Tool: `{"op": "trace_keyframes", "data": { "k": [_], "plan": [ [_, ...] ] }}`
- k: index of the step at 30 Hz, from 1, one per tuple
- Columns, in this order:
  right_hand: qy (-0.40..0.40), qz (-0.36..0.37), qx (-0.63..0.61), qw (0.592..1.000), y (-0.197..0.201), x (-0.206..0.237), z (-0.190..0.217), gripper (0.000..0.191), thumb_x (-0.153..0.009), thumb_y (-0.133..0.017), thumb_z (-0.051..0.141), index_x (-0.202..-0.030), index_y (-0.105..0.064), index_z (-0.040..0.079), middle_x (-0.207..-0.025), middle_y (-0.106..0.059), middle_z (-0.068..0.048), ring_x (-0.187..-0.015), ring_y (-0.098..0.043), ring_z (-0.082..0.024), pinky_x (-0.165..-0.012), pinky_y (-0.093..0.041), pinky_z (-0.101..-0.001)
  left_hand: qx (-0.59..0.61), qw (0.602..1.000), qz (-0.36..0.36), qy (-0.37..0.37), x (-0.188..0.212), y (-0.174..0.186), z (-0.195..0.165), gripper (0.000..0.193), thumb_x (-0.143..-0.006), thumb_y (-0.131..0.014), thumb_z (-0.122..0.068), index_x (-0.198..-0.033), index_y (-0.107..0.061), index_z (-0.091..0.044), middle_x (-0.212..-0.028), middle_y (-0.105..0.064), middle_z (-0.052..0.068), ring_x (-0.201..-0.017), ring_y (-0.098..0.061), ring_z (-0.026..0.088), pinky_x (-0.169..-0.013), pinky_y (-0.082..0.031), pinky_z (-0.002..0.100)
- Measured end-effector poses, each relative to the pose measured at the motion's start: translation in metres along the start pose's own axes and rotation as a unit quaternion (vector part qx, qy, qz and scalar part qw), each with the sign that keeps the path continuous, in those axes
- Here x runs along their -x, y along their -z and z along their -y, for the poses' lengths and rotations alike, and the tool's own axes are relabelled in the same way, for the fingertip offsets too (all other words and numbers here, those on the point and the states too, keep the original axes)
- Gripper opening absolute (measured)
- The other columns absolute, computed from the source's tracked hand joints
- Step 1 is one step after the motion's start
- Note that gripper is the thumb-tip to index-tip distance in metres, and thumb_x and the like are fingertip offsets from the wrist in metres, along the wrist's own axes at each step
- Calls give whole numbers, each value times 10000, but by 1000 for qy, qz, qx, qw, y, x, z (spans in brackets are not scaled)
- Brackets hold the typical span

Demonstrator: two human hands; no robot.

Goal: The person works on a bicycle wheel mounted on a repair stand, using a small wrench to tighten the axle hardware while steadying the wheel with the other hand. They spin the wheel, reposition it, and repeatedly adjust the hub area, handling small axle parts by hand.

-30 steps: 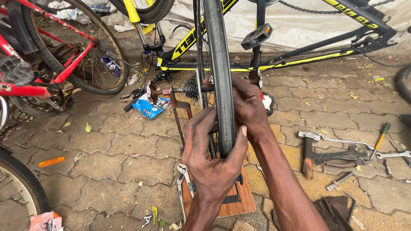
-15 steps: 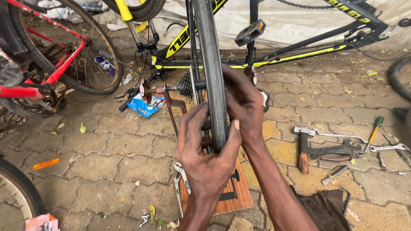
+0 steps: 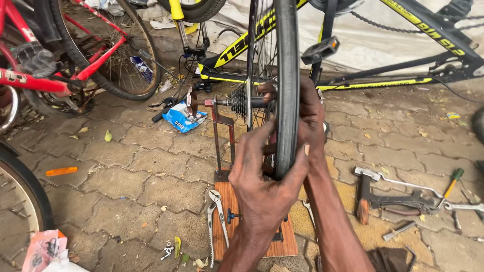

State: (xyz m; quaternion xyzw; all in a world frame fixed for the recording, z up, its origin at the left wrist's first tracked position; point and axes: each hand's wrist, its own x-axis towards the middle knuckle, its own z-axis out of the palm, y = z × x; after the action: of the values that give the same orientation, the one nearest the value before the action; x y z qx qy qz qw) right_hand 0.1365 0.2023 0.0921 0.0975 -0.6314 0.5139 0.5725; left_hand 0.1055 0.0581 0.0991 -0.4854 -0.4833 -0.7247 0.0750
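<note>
You are looking at a small blue and white packet (image 3: 185,119) lying flat on the paving just left of the upright stand, slightly crumpled. Further back, behind the red bike's wheel, another blue and white wrapper (image 3: 142,69) is showing through the spokes. At the bottom left corner, a pink and white plastic packet (image 3: 44,250) is lying crumpled on the ground, its contents too small to tell

Soft, even daylight, faint shadows, no glare; sharp throughout, slight wide-angle bending at edges
</note>
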Motion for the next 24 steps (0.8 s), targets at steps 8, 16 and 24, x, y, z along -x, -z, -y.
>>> {"op": "trace_keyframes", "data": {
  "k": [8,16,24],
  "plan": [
    [24,-89,111,989,-25,6,6,364,-1038,-683,117,-1383,-620,19,-1305,-695,-137,-995,-675,-110,-874,-563,-242,39,999,-5,7,-1,6,0,458,-858,-852,-125,-1252,-660,7,-1213,-672,160,-1026,-767,218,-852,-676,315],
    [-126,0,70,990,7,-23,4,312,-1011,-645,240,-1169,-694,-24,-956,-731,-101,-796,-680,-138,-679,-531,-238,30,999,0,31,-3,9,-6,480,-843,-836,-108,-1277,-673,17,-1219,-701,133,-985,-768,192,-810,-656,304],
    [-200,21,4,980,7,-39,30,415,-1014,-643,358,-1248,-694,19,-1060,-732,-93,-939,-697,-161,-868,-585,-291,30,999,9,41,-11,8,-15,453,-861,-807,-112,-1278,-667,-3,-1160,-684,115,-961,-751,178,-792,-643,300]
  ]
}}
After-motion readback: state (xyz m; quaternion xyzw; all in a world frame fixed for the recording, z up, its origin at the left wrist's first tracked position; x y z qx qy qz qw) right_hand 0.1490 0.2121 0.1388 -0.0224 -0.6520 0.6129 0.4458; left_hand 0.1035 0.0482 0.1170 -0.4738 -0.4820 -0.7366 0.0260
